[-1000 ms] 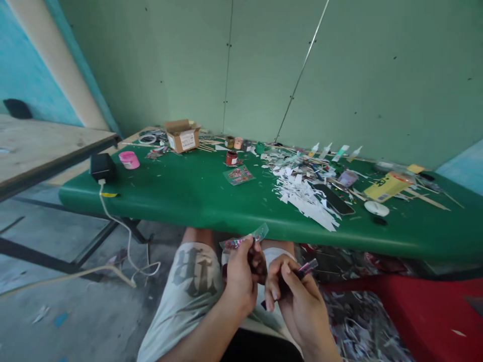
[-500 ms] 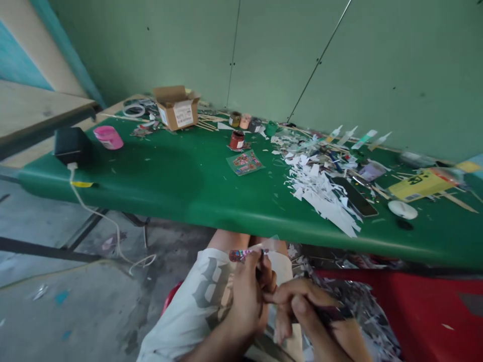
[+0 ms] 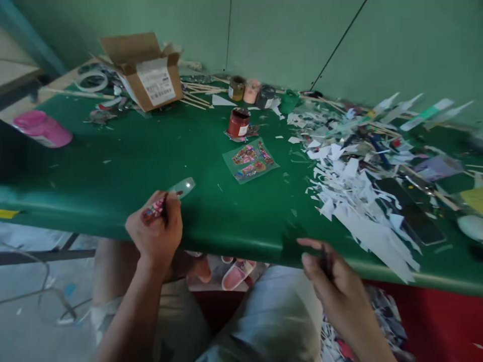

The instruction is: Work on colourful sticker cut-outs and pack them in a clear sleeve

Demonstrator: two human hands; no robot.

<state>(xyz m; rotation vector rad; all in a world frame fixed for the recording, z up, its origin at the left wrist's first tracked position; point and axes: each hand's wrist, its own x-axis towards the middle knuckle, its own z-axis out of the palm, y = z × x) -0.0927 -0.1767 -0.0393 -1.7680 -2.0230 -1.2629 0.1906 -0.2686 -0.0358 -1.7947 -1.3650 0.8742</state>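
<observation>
At the table's front edge, my left hand [image 3: 156,231] is closed on a clear plastic strip [image 3: 186,187] with a colourful, glittery patterned part [image 3: 151,213]. The clear end sticks out past my thumb with a small dark red mark on it. Farther right, my right hand [image 3: 339,286] is over the front edge, index finger and thumb apart. Something dark and slim [image 3: 325,261] is in it, too blurred to name. Between and beyond my hands lie a clear sheet with colourful patterned pieces [image 3: 251,161] and an uncapped jar of dark red paint [image 3: 239,123].
White paper scraps [image 3: 350,196] spread over the right of the green table [image 3: 113,171], beside a phone [image 3: 411,211]. An open cardboard box [image 3: 145,83], thin sticks [image 3: 198,90] and several paint jars [image 3: 237,89] line the back. A pink bottle [image 3: 43,129] lies left.
My hands, together over my lap before, have parted: the left has moved up and left with the plastic strip, the right towards the table edge. My view has moved closer to the table.
</observation>
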